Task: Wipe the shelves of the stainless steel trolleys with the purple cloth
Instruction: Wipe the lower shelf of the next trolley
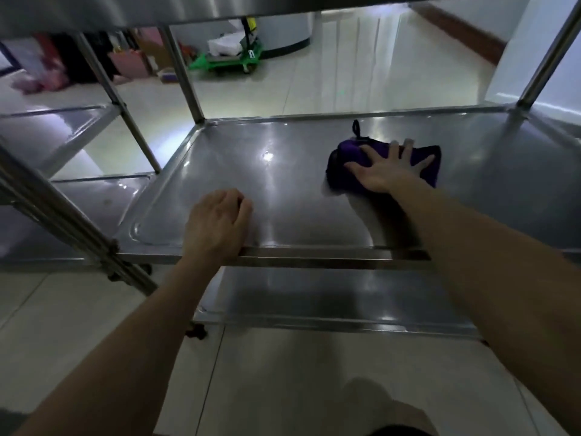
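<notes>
A: Risk?
B: The purple cloth (344, 157) sits bunched under the flat, spread right hand (385, 173) (pressed, not gripped), so it could slide out.
A: Left hand (217, 223)?
B: Loosely curled, resting on the shelf (283, 187) rim. The trolley (185, 77) may roll.

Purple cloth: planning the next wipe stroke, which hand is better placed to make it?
Right. The right hand presses flat on the purple cloth on the shelf; the left hand rests at the front edge, apart from it.
</notes>
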Available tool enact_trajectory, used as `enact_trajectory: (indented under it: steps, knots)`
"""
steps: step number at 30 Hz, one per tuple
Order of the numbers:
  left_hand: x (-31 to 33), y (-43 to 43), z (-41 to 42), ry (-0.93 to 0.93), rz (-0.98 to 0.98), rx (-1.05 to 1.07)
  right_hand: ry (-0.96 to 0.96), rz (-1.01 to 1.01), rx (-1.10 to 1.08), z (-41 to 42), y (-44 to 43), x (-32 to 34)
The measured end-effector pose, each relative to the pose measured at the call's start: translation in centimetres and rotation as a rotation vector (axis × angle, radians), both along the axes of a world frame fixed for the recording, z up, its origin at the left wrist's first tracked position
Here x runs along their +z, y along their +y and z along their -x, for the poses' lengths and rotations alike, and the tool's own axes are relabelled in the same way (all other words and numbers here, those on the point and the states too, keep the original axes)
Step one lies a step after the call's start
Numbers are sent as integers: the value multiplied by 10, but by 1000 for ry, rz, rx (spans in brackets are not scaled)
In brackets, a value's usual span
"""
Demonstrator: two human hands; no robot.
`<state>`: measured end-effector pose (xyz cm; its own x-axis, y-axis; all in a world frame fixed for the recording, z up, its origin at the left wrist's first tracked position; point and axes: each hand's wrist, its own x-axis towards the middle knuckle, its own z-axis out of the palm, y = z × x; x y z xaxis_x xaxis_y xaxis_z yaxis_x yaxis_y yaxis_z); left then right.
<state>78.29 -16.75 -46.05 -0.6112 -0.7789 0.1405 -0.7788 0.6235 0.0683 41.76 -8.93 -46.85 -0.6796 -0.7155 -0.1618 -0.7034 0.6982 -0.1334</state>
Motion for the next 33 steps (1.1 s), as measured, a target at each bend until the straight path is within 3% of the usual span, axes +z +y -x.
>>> enact_trajectory:
  steps: [5, 8, 11, 14, 18, 21, 28, 33]
  knots:
    - [-2, 10, 17, 278, 66, 0, 12, -1, 219, -48, -54, 9]
    - [-2, 6, 16, 272, 18, 9, 13, -23, 403, -109, -85, 8]
    - [-3, -1, 13, 295, -23, 34, -18, 7, 446, -114, -88, 5]
    - [-4, -5, 12, 294, -13, 7, -25, 12, 364, -62, -61, 3]
    - [-2, -3, 13, 310, 2, -43, -23, 27, 59, 29, -12, 4]
    - [-1, 2, 16, 249, -21, -42, -16, -42, -45, 43, -24, 11]
    - [0, -1, 12, 277, -16, -30, 41, 1, 313, -99, -120, 12]
    - [1, -14, 2, 318, -36, -59, 16, 52, 460, -140, -68, 2]
